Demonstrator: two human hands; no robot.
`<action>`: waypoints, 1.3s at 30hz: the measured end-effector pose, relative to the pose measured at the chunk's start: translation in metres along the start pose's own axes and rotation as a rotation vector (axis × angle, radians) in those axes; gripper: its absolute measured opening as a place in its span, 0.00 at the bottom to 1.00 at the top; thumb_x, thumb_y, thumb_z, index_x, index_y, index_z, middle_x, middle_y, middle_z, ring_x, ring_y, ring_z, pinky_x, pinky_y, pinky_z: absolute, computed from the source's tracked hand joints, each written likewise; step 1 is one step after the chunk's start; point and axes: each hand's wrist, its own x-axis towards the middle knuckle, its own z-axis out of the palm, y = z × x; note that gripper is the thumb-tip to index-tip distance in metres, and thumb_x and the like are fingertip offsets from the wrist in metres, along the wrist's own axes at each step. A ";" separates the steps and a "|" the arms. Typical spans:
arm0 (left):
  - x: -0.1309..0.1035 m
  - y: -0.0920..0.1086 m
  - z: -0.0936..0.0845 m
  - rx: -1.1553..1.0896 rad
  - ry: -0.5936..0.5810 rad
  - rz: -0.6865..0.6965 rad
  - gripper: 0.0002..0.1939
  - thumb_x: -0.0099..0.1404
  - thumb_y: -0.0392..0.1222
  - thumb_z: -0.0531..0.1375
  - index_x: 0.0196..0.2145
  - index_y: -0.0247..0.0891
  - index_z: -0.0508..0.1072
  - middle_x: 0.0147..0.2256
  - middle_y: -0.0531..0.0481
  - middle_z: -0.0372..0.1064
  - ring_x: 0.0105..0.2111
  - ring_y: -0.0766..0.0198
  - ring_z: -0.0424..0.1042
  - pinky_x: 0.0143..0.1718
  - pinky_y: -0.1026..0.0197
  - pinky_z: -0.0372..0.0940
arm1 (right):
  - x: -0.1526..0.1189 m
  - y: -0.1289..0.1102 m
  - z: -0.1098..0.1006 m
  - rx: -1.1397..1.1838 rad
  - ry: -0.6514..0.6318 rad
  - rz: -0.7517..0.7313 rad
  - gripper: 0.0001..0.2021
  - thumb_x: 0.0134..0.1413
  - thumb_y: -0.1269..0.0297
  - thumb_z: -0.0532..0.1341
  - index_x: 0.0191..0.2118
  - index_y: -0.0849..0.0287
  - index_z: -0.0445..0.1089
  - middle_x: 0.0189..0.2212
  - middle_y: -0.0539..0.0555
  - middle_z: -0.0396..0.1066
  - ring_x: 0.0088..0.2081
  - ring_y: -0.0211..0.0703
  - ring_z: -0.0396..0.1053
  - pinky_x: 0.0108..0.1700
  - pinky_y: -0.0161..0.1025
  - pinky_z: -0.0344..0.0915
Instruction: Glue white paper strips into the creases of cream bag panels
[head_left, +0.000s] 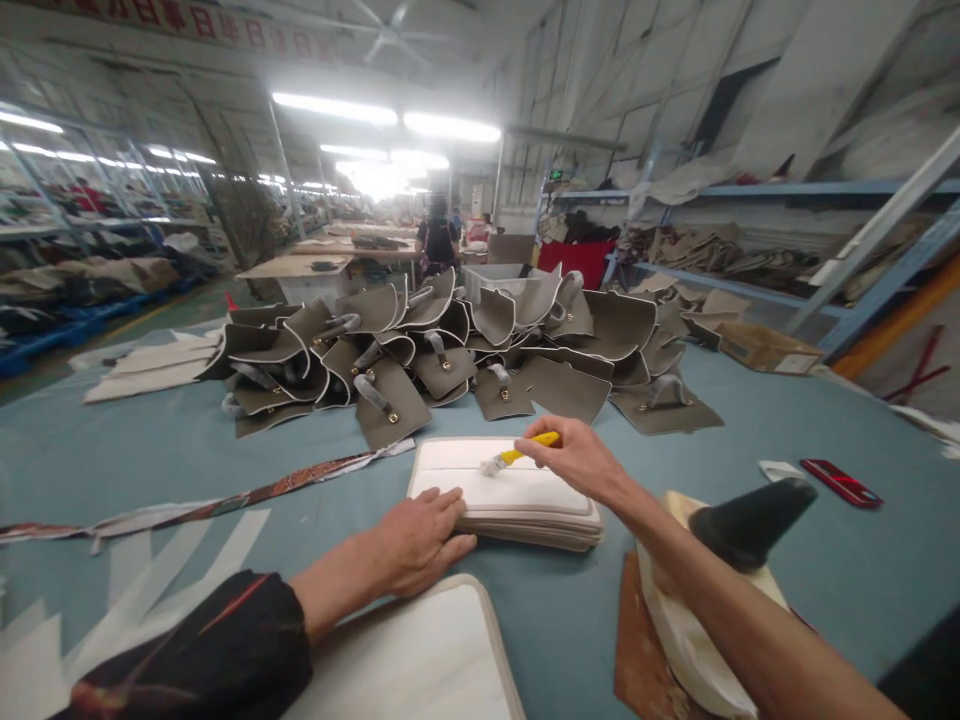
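Observation:
My right hand [576, 458] is closed around the yellow handle of a paintbrush [517, 453]. Its pale bristles touch the white top face of a stack of flat panels [525, 492] with beige edges. My left hand [424, 540] lies flat, fingers stretched out, against the stack's near left corner. Below that hand, partly under my left sleeve, is another white panel [427, 655] with a beige border. By my right forearm a dark, cone-like object [754, 522] sits on a pale block [686, 640]; my arm hides part of both.
Grey-brown bag pieces [394, 395] with wrapped handles are heaped across the table's far side. A patterned strip [300, 482] and white strips [161, 570] lie left. At right are a red-and-black object [841, 483] and a cardboard box [769, 347]. A person [437, 240] is in the background.

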 end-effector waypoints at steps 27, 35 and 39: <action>-0.003 0.002 -0.001 -0.066 -0.035 -0.019 0.31 0.73 0.55 0.44 0.59 0.31 0.70 0.63 0.31 0.66 0.61 0.38 0.66 0.57 0.39 0.66 | 0.012 -0.029 0.111 0.293 0.125 -0.026 0.19 0.63 0.46 0.57 0.37 0.59 0.73 0.26 0.52 0.74 0.27 0.43 0.71 0.32 0.37 0.63; -0.002 0.004 -0.001 -0.072 -0.053 -0.036 0.33 0.74 0.56 0.44 0.63 0.29 0.67 0.67 0.31 0.62 0.64 0.39 0.63 0.62 0.38 0.63 | 0.013 -0.023 0.120 0.182 0.117 0.002 0.16 0.64 0.51 0.57 0.36 0.56 0.75 0.27 0.51 0.78 0.31 0.46 0.76 0.37 0.38 0.65; -0.002 0.004 -0.003 -0.070 -0.081 -0.049 0.34 0.74 0.57 0.44 0.66 0.30 0.64 0.70 0.32 0.56 0.68 0.39 0.58 0.64 0.38 0.61 | 0.014 -0.020 0.107 0.092 0.131 0.013 0.14 0.63 0.53 0.58 0.36 0.55 0.76 0.26 0.50 0.78 0.30 0.46 0.75 0.34 0.37 0.63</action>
